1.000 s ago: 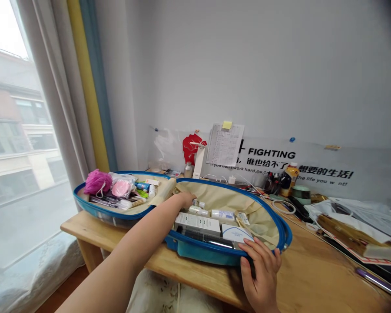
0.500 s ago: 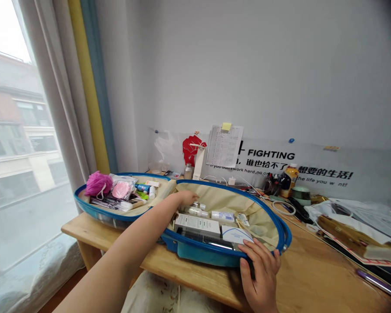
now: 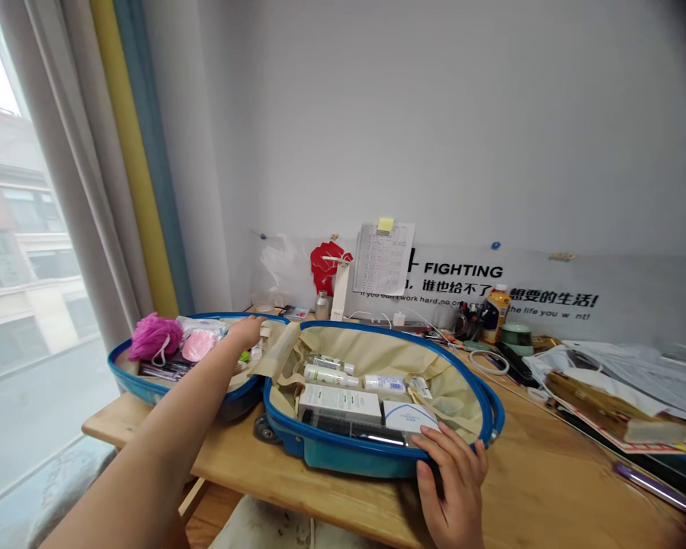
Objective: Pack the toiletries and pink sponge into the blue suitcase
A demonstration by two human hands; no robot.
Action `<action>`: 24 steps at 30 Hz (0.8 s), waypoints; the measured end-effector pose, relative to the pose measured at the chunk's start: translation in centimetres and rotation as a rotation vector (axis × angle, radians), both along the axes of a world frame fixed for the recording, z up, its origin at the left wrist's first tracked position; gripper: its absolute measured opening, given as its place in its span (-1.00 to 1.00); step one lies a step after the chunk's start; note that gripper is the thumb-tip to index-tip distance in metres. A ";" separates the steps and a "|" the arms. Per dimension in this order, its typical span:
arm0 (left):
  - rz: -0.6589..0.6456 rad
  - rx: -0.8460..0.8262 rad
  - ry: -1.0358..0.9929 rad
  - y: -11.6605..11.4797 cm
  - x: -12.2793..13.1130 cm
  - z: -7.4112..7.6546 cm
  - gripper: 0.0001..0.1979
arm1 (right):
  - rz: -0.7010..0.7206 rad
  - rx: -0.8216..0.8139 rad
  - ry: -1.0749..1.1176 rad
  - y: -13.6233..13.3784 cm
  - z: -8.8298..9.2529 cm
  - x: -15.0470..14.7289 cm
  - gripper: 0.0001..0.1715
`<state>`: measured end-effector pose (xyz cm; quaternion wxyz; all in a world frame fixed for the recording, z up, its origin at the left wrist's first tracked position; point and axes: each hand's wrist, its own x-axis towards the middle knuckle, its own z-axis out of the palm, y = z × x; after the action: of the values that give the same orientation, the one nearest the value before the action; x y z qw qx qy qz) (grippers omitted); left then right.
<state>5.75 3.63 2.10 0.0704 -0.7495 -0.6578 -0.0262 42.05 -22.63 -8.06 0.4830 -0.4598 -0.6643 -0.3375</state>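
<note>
A small blue suitcase [image 3: 371,457] lies open on the wooden table, its two beige-lined halves side by side. Over the back of the left half [image 3: 126,381] is my left hand [image 3: 247,332], close to the far rim; most of its fingers are hidden. Fingers apart, my right hand [image 3: 453,476] rests on the front rim of the right half. Inside that half are a long white box [image 3: 340,402], a white box with a blue curve [image 3: 410,416], small bottles [image 3: 327,376] and a black item [image 3: 343,427]. A pink bath puff [image 3: 155,337] and a bagged pink pad [image 3: 200,345] sit at left.
Papers and a brown pouch [image 3: 600,404] lie at the right, with a purple pen-like item [image 3: 657,488] in front. An orange bottle [image 3: 495,314], a green jar [image 3: 516,339] and cables [image 3: 488,364] stand or lie by the wall. A window is at left.
My left hand has moved left from the right half to the back of the left half, uncovering small bottles. My right hand stays on the rim. The view has shifted slightly.
</note>
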 end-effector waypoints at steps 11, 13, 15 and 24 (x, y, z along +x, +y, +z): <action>0.021 -0.095 0.116 0.4 0.3 -0.8 -0.65 | -0.004 -0.024 0.009 -0.2 -0.1 0.0 -0.78; 0.031 -0.074 0.114 -0.1 0.4 -0.6 -0.65 | -0.009 -0.027 0.010 -0.2 -0.2 0.0 -0.78; 0.042 -0.025 0.103 -0.6 0.6 0.0 -0.65 | -0.016 -0.035 0.007 -0.2 -0.3 0.1 -0.78; -0.251 0.159 0.084 -2.3 8.7 3.5 -0.58 | 0.004 -0.017 0.008 -0.1 0.0 -0.1 -0.78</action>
<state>14.50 1.30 5.57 0.1531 -0.8183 -0.5512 -0.0555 41.98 -22.74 -8.09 0.4823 -0.4641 -0.6662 -0.3291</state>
